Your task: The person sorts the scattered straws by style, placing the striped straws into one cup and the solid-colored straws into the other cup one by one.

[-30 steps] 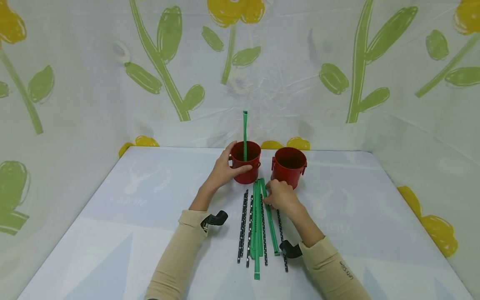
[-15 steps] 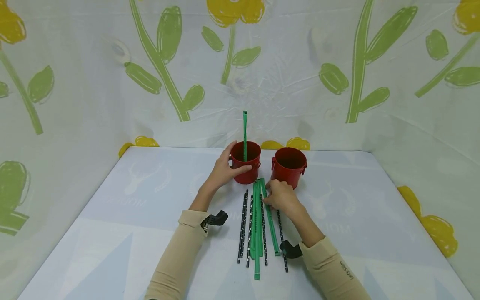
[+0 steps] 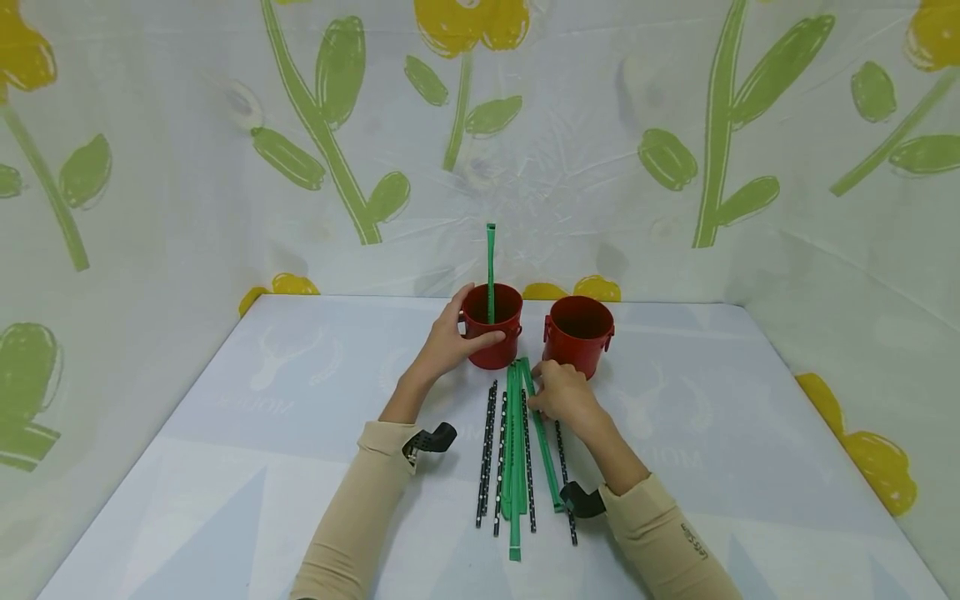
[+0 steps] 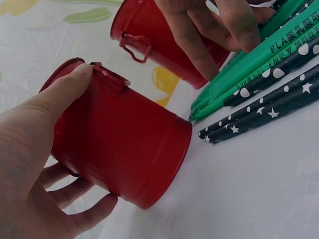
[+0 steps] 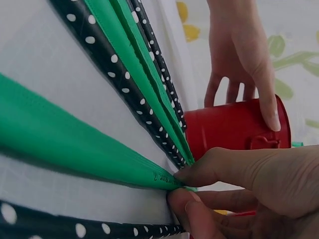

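Observation:
My left hand [image 3: 447,340] holds the left red bucket [image 4: 124,139], thumb on the near side and fingers round the far side. One green wrapped straw [image 3: 491,267] stands upright inside that bucket. My right hand [image 3: 567,396] pinches another green wrapped straw [image 5: 99,149] near its far end, thumb and index finger together, as the right wrist view shows. This straw lies slightly apart from a bunch of green wrapped straws [image 3: 514,467]. Black straws with white dots or stars [image 4: 269,117] lie beside the bunch; one dotted straw [image 3: 564,467] runs just right of the pinched one.
A second red bucket [image 3: 579,329] with side handles stands just beyond my right hand. The white table [image 3: 262,467] meets a flower-printed sheet [image 3: 555,167] at the back and sides.
The near end of the pinched green straw has shifted slightly to the right. My left hand and both buckets stay as they were.

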The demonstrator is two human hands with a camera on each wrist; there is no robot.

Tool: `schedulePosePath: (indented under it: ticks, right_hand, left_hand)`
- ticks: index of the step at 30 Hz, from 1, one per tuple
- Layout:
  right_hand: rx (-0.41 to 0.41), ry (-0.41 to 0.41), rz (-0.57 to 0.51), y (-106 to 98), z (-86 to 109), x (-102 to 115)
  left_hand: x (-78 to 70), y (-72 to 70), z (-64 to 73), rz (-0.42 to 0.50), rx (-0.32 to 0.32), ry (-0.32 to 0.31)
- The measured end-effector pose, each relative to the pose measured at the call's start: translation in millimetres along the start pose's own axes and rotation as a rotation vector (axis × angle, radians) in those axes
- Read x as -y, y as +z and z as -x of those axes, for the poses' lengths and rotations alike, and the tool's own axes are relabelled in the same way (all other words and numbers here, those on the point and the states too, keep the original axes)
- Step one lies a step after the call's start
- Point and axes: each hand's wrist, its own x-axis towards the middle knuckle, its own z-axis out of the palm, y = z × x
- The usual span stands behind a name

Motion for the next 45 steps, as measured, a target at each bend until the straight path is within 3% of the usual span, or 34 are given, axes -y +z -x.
schedulePosePath:
  ticks: [20, 45]
  right_hand:
    - [-0.005, 0.007, 0.006, -3.3, -0.6, -3.5]
    - [-0.113, -0.156, -0.050, -22.9, 3.6, -1.0]
  left_hand:
    - [3.9, 3.0, -0.8, 0.005, 0.000, 0.014]
    - [4.2, 2.2, -1.0, 0.009, 0.003, 0.026]
